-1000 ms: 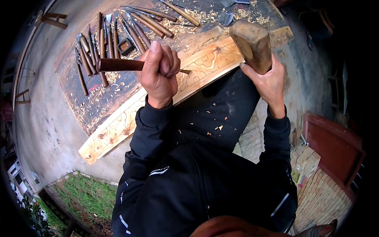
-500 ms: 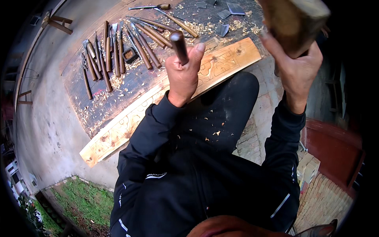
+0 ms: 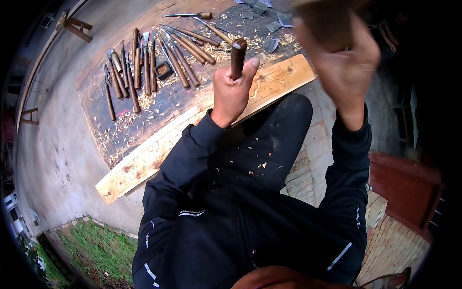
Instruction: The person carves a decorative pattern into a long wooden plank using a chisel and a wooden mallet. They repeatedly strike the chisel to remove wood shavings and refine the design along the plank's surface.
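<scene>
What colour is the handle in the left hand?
Dark brown handle, clear in the head view.

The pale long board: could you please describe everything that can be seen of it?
The long board looks like pale wood with dark knots; outlined curving patterns run along its upper face. It lies flat along the near edge of the dark table, left end jutting past the corner. The left grip hides part; contact is unclear.

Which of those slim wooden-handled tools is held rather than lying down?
The dark-handled one in the person's left hand: its handle points up from the fist, while the other tools lie on the table.
</scene>
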The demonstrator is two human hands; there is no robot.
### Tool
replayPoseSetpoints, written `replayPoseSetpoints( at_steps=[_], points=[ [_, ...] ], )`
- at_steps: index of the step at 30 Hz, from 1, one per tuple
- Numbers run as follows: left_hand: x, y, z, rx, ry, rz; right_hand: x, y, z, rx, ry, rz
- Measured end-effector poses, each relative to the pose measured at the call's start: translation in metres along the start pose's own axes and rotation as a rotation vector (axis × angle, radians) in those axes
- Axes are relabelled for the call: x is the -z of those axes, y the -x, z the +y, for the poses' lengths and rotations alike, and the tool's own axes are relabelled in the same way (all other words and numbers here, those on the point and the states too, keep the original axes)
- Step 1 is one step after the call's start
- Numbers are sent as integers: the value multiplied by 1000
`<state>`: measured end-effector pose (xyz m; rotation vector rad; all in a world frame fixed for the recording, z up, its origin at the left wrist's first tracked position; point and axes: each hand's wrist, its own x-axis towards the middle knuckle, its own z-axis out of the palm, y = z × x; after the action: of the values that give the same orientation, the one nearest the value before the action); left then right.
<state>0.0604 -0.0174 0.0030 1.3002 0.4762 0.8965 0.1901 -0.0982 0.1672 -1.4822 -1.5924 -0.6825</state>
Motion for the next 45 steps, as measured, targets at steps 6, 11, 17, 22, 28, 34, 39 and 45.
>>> replayPoseSetpoints(
  at_steps=[6, 11, 17, 22, 28, 34, 39, 45],
  points=[
    [18, 4, 1, -79, 237, 58, 8, 49, 26, -238, 98, -109],
    [71, 7, 25, -70, 489, 219, 16, 133, 16, -1123, -841, -158],
    [71, 17, 28, -85, 508, 300, 3, 209, 10, -1356, -891, -76],
    [64, 21, 19, -83, 500, 288, -1, 210, 8, -1320, -814, -138],
    [58, 26, 19, -29, 561, 200, -1, 211, 7, -1301, -753, -178],
    [57, 23, 16, 14, 508, 79, -2, 210, 6, -1296, -742, -189],
    [58, 20, 11, 68, 550, 87, -1, 210, 6, -1292, -732, -182],
    [53, 16, 13, 81, 511, 148, -2, 209, 7, -1270, -699, -209]
  ],
)
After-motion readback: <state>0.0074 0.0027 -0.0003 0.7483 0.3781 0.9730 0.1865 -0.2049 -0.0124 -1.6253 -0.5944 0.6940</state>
